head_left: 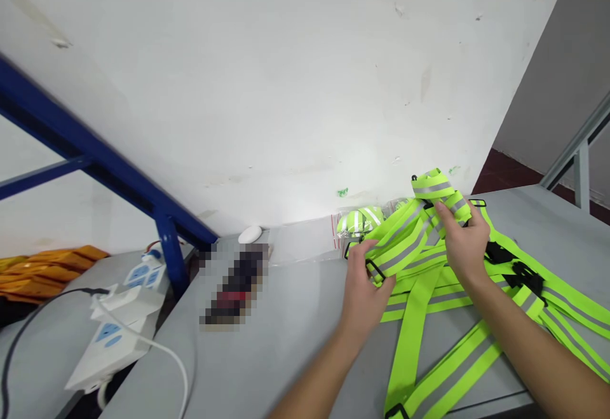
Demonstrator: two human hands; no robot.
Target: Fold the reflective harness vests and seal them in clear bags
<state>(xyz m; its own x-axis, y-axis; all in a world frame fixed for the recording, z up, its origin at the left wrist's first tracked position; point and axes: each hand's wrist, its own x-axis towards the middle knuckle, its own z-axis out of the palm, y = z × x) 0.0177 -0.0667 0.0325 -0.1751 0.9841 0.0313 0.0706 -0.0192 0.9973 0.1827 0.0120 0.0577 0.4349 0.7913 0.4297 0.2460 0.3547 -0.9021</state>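
Note:
My left hand [365, 288] pinches the end of a neon yellow-green reflective strap [403, 250] beside its black slider buckle [375, 271]. Slightly higher and to the right, my right hand [464, 241] is closed on a bunched, folded part [436, 184] of the reflective strap, thumb on top. Below both hands, more yellow-green straps [414, 330] with silver stripes lie crossed over the grey table. Black buckles [524, 277] sit among them at the right. How the held straps join those underneath is partly hidden.
Behind my left hand, a clear bag [359, 220] holds rolled reflective straps, beside a flat clear plastic bag [305, 241]. A white oval object [250, 234] and a pixelated item [236, 288] lie left. Further left are a blue metal frame [169, 247], white power strips [119, 330] and orange items [52, 269].

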